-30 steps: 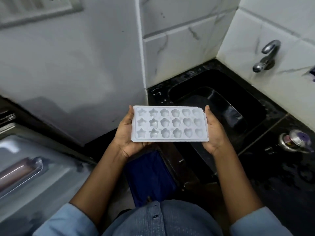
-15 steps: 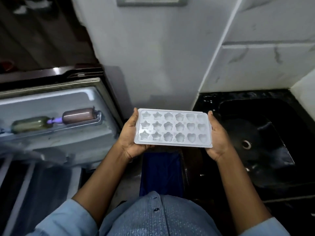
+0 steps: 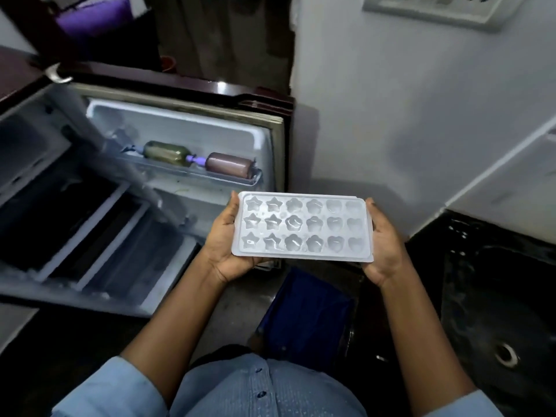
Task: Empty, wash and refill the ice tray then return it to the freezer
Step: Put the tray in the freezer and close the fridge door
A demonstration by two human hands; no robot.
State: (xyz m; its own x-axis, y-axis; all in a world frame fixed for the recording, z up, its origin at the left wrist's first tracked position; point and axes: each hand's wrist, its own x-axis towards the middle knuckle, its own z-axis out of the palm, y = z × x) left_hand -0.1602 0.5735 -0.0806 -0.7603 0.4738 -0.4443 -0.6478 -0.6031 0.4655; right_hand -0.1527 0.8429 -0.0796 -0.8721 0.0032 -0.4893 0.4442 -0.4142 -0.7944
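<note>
Beside the open fridge door (image 3: 186, 136), ice tray (image 3: 302, 227) level, left hand (image 3: 224, 251) and right hand (image 3: 383, 251) gripping its ends

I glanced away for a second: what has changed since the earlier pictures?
The person has turned from the sink toward the open fridge, carrying the tray that way. Nothing taken or let go: left hand and right hand hold its ends as before, tray level.
</note>
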